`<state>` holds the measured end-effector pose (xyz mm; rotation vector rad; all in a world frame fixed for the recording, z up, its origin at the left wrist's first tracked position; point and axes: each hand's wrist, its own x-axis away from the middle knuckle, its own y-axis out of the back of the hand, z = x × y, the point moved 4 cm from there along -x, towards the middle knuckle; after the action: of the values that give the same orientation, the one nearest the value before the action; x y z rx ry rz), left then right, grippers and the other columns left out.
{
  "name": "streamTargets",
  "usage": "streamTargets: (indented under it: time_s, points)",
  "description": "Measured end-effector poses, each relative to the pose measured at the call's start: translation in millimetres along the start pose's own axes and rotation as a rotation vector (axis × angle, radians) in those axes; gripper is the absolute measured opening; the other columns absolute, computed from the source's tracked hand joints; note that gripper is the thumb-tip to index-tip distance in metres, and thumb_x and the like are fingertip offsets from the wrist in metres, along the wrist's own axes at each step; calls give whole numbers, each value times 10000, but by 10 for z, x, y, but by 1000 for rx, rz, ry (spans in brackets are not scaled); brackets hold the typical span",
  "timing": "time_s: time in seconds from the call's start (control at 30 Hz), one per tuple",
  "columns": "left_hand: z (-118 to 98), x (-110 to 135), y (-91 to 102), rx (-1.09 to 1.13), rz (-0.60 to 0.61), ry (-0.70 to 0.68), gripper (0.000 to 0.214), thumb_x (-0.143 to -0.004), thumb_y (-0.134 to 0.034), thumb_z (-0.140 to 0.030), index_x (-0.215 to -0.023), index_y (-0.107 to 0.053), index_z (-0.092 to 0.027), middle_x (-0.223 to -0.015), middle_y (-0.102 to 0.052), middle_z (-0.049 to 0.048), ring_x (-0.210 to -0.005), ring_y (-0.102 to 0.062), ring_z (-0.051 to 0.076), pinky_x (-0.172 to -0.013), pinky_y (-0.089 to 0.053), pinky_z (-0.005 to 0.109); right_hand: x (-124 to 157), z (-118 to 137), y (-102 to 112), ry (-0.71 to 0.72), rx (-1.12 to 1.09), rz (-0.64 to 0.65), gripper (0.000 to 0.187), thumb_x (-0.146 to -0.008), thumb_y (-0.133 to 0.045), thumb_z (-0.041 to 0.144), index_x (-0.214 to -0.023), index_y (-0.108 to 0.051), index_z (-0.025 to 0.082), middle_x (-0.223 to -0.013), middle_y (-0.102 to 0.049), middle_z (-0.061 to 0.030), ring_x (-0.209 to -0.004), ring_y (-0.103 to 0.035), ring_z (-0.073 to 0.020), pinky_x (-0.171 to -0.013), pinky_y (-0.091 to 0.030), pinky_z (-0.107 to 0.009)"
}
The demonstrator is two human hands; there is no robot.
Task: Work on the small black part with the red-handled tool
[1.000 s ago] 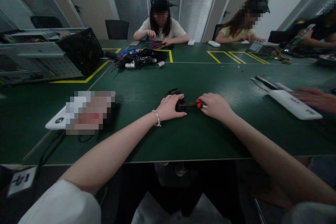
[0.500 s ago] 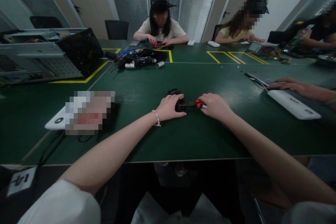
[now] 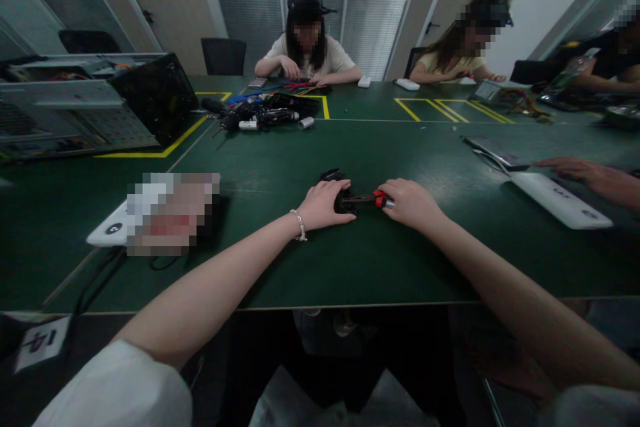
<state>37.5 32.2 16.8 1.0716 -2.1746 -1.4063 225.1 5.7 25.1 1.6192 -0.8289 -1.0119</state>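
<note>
On the green table, my left hand [image 3: 324,205] grips a small black part [image 3: 345,203] between thumb and fingers. What kind of part it is I cannot make out, as the hand covers much of it. My right hand [image 3: 411,203] is wrapped round the red handles of a pair of pliers [image 3: 361,199]. Their long jaws point left and reach the black part. Beyond my left fingers another dark piece [image 3: 331,175] shows; whether it joins the held part I cannot tell.
An open computer case [image 3: 75,113] stands at the left. Further in lie black tools and cables [image 3: 270,110]. White power banks rest at left [image 3: 107,230] and right [image 3: 560,200]. A co-worker's hand [image 3: 590,173] is at the right; other people sit across the table [image 3: 300,267].
My hands, the pliers and the black part hold almost the same place. At the right, the co-worker's hand has shifted right, and across the table a person's hand has lifted slightly.
</note>
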Motion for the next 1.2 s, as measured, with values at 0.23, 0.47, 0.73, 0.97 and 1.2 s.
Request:
streamTargets:
  time_s: [0.23, 0.47, 0.73, 0.97, 1.2]
  points:
    - [-7, 2, 1, -9, -17, -4, 717, -717, -643, -493, -1327, -396, -209, -1364, -472, 81, -1256, -407, 304, -1025, -352, 463, 1, -6, -8, 9, 4, -13, 259, -762, -510, 214, -966, -642, 125, -924, -653, -107, -811, -560, -222, -706, -399, -331]
    - [-14, 5, 9, 0, -8, 1, 722, -716, -642, -500, -1332, -391, -219, -1363, -473, 77, -1256, -406, 305, -1026, -350, 467, 5, 7, 16, 21, 33, -34, 260, -762, -512, 221, -969, -642, 134, -918, -653, -112, -808, -560, -222, -700, -405, -335]
    - [-12, 8, 12, 8, 3, 5, 723, -721, -630, -512, -1340, -380, -234, -1364, -470, 78, -1265, -396, 308, -1024, -345, 484, 3, -10, -10, 6, -8, -20, 260, -762, -511, 220, -976, -641, 153, -919, -656, -99, -811, -564, -214, -705, -409, -332]
    - [-10, 7, 7, -2, -3, -2, 722, -720, -633, -505, -1335, -389, -215, -1369, -467, 83, -1265, -397, 304, -1028, -348, 473, 1, 13, 29, 29, 47, -30, 260, -768, -515, 223, -972, -642, 122, -923, -651, -118, -811, -554, -231, -699, -397, -339]
    - [-3, -1, -2, -11, -13, -5, 720, -717, -633, -512, -1332, -389, -228, -1355, -476, 80, -1250, -412, 303, -1022, -350, 473, 4, -17, -34, 2, -8, -26, 242, -746, -521, 212, -949, -643, 161, -917, -661, -90, -810, -567, -213, -703, -401, -322]
